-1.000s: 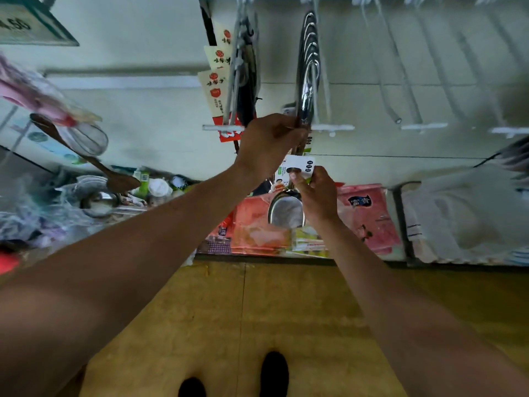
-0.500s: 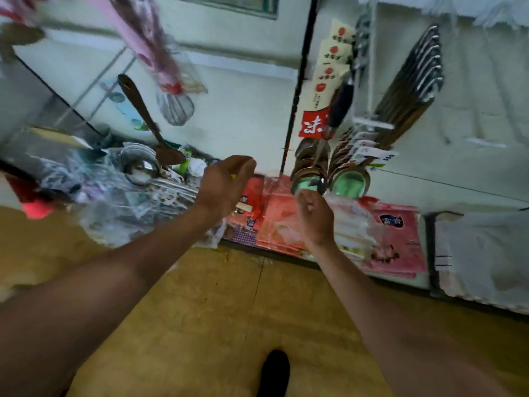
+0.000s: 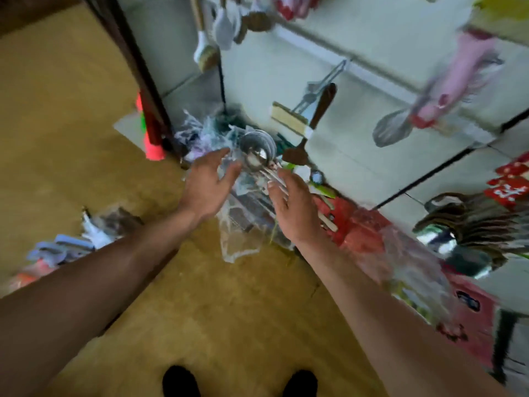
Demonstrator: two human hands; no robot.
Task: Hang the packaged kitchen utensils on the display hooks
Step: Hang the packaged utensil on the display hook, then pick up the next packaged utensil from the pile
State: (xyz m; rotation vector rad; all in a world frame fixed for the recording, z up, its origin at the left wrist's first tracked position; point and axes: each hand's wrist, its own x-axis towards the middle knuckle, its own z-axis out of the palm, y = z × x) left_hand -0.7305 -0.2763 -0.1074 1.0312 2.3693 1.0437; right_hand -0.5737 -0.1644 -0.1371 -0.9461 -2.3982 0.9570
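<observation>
A bundle of steel ladles [image 3: 257, 151] lies in crumpled clear plastic wrap [image 3: 243, 213] on the floor against the white display wall [image 3: 343, 67]. My left hand [image 3: 207, 184] hovers open just left of the ladle bowls, fingers spread, holding nothing. My right hand [image 3: 294, 204] reaches open over the ladle handles, fingers straight; whether it touches them is blurred. A row of hung ladles [image 3: 463, 233] with red cards sits at the right on the wall hooks.
Hung on the wall are a wooden spatula [image 3: 312, 124], a strainer [image 3: 392, 130], brushes [image 3: 226, 27] and pink packages [image 3: 463, 78]. Red packages [image 3: 360, 227] lie along the wall base. More wrapped goods [image 3: 71, 245] lie on the yellow floor at left. My shoes [image 3: 180, 381] are below.
Both hands left the hung ladle and its tag at the hook and dropped to the pile on the floor. The view swung left and down.
</observation>
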